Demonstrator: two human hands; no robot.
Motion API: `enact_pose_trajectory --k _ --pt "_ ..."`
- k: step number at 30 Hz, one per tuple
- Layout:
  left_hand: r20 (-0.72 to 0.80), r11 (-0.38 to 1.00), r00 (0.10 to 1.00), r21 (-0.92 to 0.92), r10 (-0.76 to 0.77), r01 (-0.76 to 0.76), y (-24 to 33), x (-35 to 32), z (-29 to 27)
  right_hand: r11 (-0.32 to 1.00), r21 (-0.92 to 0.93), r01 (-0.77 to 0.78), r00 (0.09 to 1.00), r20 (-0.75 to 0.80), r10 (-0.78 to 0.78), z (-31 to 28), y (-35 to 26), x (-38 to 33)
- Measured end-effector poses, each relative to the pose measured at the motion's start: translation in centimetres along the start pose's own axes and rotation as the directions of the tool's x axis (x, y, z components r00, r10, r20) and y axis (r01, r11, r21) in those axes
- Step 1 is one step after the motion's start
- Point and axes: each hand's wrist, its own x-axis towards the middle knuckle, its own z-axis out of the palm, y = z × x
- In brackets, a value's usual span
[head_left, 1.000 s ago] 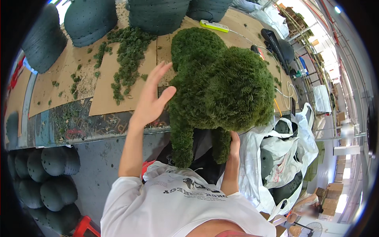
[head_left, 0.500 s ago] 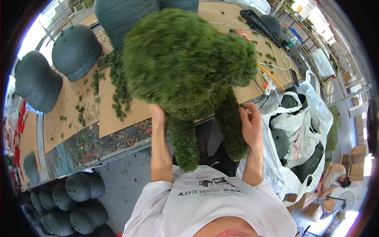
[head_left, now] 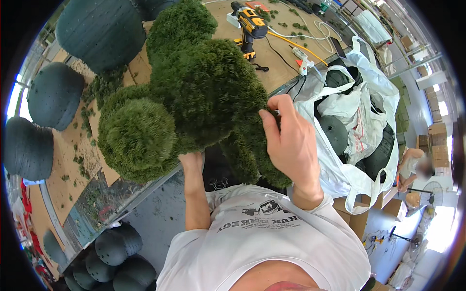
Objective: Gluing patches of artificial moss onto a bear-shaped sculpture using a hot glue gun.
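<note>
A large animal-shaped topiary figure point(head_left: 204, 92), covered in green artificial grass, leans over the near table edge in front of me. It has rounded lobes and stubby limbs, and one round limb end faces up at the left. My left hand point(head_left: 192, 159) holds it from below, with the fingers hidden under the grass. At the figure's right side my right hand point(head_left: 293, 140) is closed, thumb and forefinger curled together against the grass. Whatever lies between those fingertips is too small to make out.
A yellow-black cordless drill point(head_left: 251, 28) stands on the cardboard-covered table point(head_left: 281, 58), near cables and a power strip point(head_left: 302, 60). Dark molded shells point(head_left: 56, 94) line the left, others stacked below. A white bulk bag point(head_left: 310, 155) holds more shells. Another person point(head_left: 412, 167) is far right.
The figure has turned and tilted toward the left, uncovering the drill. My right hand has moved up and inward along its side. My view has shifted rightward.
</note>
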Motion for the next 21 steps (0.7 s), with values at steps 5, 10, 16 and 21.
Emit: enact_pose_trajectory --k 5,10,16,21 --pt "-0.15 0.819 0.905 -0.502 -0.399 0.278 3.4 -2.8 -0.7 0.998 0.032 0.049 0.999 -0.007 -0.048 1.0 -1.3 -0.2" --pt "0.01 0.815 0.923 -0.466 -0.385 0.345 3.9 -4.4 -1.5 0.996 0.0 0.091 0.994 0.058 -0.091 1.2 -3.0 -0.1" --pt "0.256 0.759 0.858 -0.4 -0.445 0.513 4.5 -5.2 -2.7 0.953 -0.033 0.3 0.953 -0.031 -0.301 1.9 -3.2 0.2" --pt "0.51 0.93 0.81 -0.051 -0.289 0.364 7.3 -8.5 -3.7 0.96 -0.004 0.278 0.96 0.012 -0.278 2.5 -3.3 0.0"
